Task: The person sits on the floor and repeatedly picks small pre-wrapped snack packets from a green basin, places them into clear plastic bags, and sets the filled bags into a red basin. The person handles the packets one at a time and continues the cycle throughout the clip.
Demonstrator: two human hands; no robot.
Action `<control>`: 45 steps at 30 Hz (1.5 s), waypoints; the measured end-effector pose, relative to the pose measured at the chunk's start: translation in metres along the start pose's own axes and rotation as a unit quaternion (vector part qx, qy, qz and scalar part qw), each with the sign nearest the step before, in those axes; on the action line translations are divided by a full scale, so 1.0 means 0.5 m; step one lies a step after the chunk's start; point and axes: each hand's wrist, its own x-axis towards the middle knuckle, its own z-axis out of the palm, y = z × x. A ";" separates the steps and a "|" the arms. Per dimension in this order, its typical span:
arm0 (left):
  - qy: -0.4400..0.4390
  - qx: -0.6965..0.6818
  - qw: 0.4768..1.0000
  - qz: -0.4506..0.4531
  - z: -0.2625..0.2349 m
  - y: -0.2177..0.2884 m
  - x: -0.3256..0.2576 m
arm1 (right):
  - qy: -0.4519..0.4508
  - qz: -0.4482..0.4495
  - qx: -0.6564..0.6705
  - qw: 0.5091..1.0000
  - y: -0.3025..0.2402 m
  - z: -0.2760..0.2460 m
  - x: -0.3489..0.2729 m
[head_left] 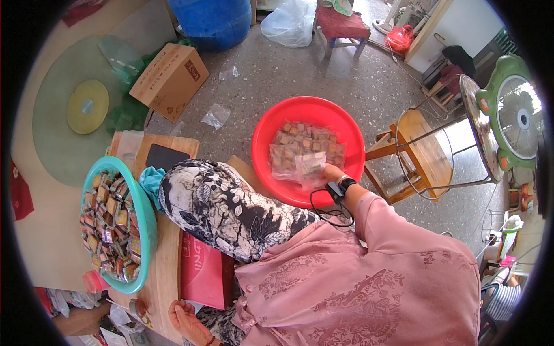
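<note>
My right hand (333, 173) reaches into a red plastic basin (352, 135) on the floor and grips a clear plastic bag (300, 164) filled with small wrapped sweets. A black band with a cable sits on that wrist. My left hand (184, 320) is low at the bottom edge, next to a wooden board (167, 271) and a flat red box (202, 271). Its fingers are curled, and I cannot make out whether it holds anything. A teal basin (148, 210) heaped with wrapped sweets stands on the board to my left.
A cardboard box (170, 81) and a blue barrel (213, 20) lie beyond the board. A wooden stool (424, 153) and a green fan (513, 115) stand right of the red basin. A red-cushioned stool (340, 26) and a clear sack (291, 20) are at the back.
</note>
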 end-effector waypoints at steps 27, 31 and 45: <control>0.378 -0.402 0.781 -0.293 -0.179 -0.176 -0.322 | 0.065 -0.003 -0.172 0.983 -0.017 -0.162 0.069; 0.431 -0.323 0.744 -0.396 -0.163 -0.257 -0.487 | 0.065 0.011 -0.169 0.983 -0.031 -0.201 0.074; 0.227 -0.010 0.751 -0.620 0.302 -0.468 -0.734 | 0.080 0.015 -0.174 0.981 -0.108 -0.312 0.098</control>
